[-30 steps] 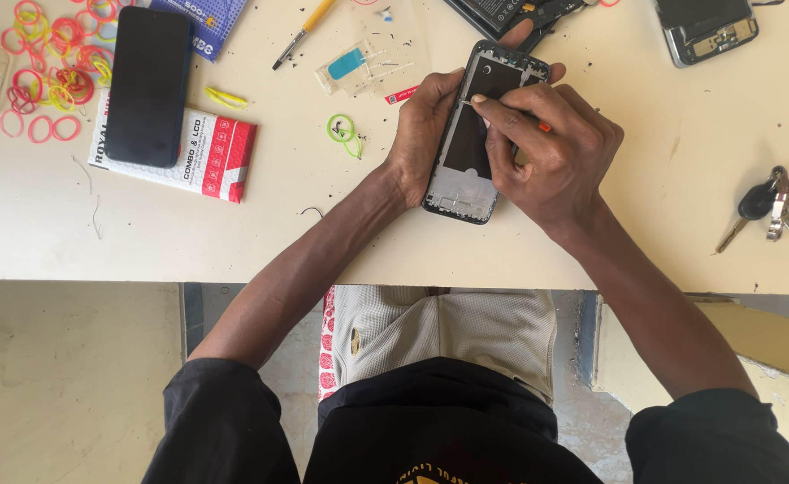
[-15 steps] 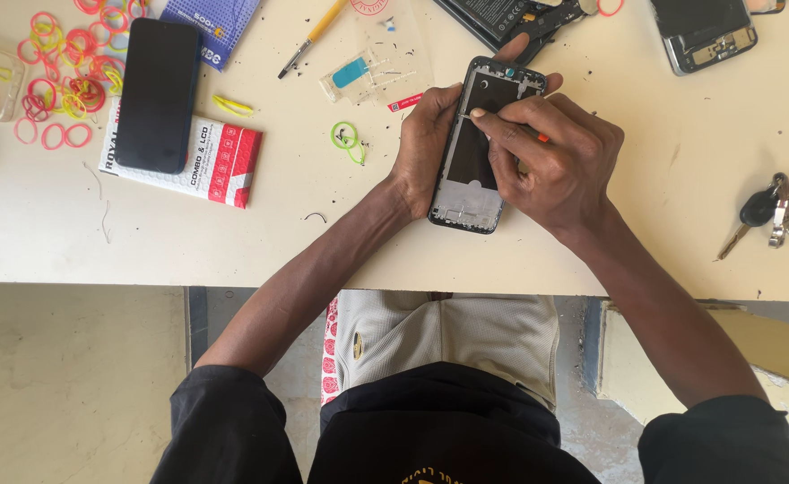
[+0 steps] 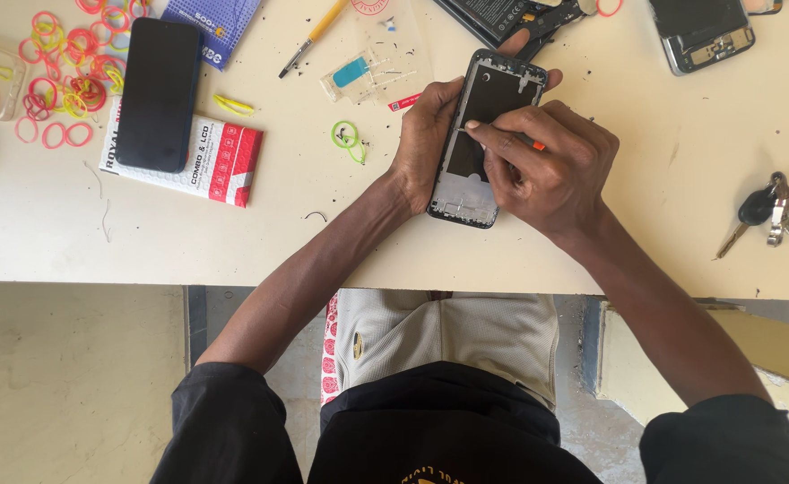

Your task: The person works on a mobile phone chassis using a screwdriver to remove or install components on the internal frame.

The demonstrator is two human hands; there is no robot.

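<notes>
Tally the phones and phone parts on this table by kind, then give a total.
Opened phone frame gripped by the left hand, worked with a thin tool in the right hand: 1
Whole dark phone lying on a box: 1
Opened phone bodies at the far edge: 2
Total: 4

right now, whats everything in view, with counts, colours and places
phone frame: 1, black, table centre, in left hand
tool: 1, thin, orange end, in right hand, tip on frame
black phone: 1, on red-white box, left
box: 1, red-white, left
rubber bands: many, pink, yellow, far left
green bands: 2, centre
pencil: 1, yellow, top
keys: 1 bunch, right
opened phones: 2, top edge
table: 1, cream
left hand: grips frame
right hand: grips tool
</notes>
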